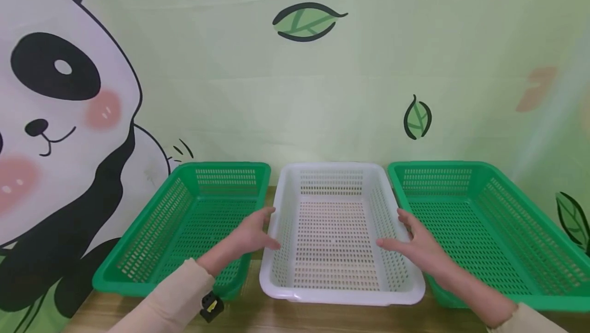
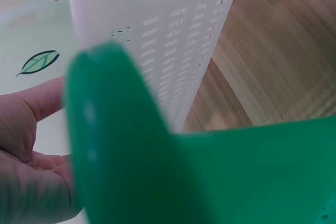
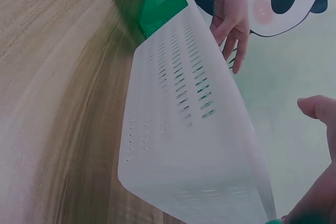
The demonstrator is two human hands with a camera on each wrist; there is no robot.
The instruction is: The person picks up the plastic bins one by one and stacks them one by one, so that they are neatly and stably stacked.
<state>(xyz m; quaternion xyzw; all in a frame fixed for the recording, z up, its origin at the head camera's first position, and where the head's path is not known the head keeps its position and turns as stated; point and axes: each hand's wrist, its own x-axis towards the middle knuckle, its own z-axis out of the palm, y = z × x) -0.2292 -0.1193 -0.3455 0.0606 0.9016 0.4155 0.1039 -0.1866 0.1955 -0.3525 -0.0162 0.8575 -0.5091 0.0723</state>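
A white slotted plastic basket stands between two green ones. My left hand is at its left rim, thumb and fingers spread apart. On the opposite side, my right hand has its thumb reaching over the right rim and its fingers on the outer side. The right wrist view shows that thumb raised away from the white rim, and the left hand beyond with loose fingers. A blurred green rim partly hides my left hand in its wrist view.
The left green basket lies under my left forearm, and the right green basket under my right. A small black object with a yellow mark shows beside the left sleeve. Behind the wooden table hangs a panda-printed cloth.
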